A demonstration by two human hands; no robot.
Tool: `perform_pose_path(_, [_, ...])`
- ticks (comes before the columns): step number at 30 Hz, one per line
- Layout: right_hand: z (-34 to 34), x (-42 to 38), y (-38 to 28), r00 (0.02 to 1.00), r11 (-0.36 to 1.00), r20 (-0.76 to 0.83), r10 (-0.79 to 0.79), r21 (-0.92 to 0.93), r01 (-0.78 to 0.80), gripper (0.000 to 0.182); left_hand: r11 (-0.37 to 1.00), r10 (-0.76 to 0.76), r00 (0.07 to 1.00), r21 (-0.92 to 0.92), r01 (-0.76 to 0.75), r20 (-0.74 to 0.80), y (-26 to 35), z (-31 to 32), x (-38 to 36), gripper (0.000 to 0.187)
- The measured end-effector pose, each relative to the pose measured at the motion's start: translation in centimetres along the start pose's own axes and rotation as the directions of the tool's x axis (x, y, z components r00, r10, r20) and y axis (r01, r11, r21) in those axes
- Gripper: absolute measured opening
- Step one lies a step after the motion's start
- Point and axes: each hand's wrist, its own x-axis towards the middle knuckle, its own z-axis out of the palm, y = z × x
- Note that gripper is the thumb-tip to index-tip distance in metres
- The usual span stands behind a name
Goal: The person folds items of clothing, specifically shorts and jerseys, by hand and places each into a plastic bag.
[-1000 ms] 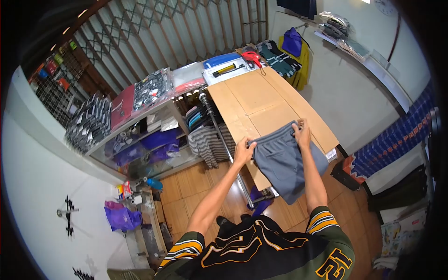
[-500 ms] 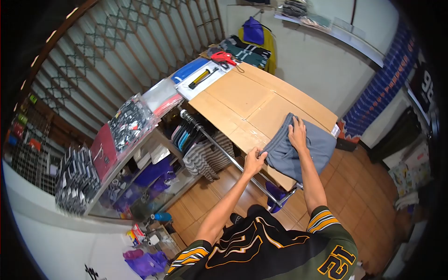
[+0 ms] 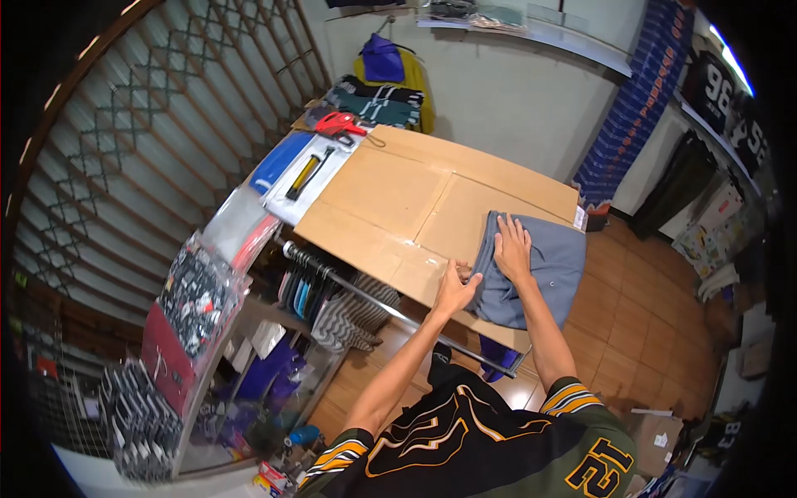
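Observation:
A grey folded garment [image 3: 552, 270] with a small light mark lies on the near right part of a flat cardboard sheet [image 3: 386, 195]. Its layered, ribbed-looking edge faces left. My right hand [image 3: 513, 251] rests flat on top of the cloth near that edge, fingers stretched out. At the garment's left edge is my left hand [image 3: 453, 290], with thumb and curled fingers drawn together on the cloth's border. How much fabric is between those fingertips is hard to see.
A red-handled tool [image 3: 339, 124] and a yellow-and-black tool [image 3: 305, 176] lie at the table's far left. Below the cardboard's left edge runs a metal rail [image 3: 357, 290] with hanging clothes. Packed garments [image 3: 203, 286] cover a glass case. A blue printed banner [image 3: 635, 108] stands behind.
The garment now lies flatter and straighter on the cardboard. My right hand has spread flatter over it, and my left hand stays by its left edge. The camera view has turned.

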Motion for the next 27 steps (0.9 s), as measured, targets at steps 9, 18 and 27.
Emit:
perform_pose_path(9, [-1.0,-0.1,-0.5,0.997,0.985,0.039,0.065,0.16,-0.071,0.05,0.994,-0.041,0.997,-0.096,0.047,0.059,0.6,2.6,9.5,0.062])
perform_pose_path(18, [-0.6,0.2,0.1,0.993,0.937,0.035,0.116,0.329,-0.121,0.057,0.996,0.077,0.991,0.027,-0.08,0.111,0.5,3.9,12.3,0.059])
perform_pose_path(27, [-1.4,0.2,-1.6,0.977,0.924,0.044,0.207,0.32,-0.21,0.053,0.989,0.137,0.971,0.035,-0.147,0.195,0.6,3.2,13.1,0.047])
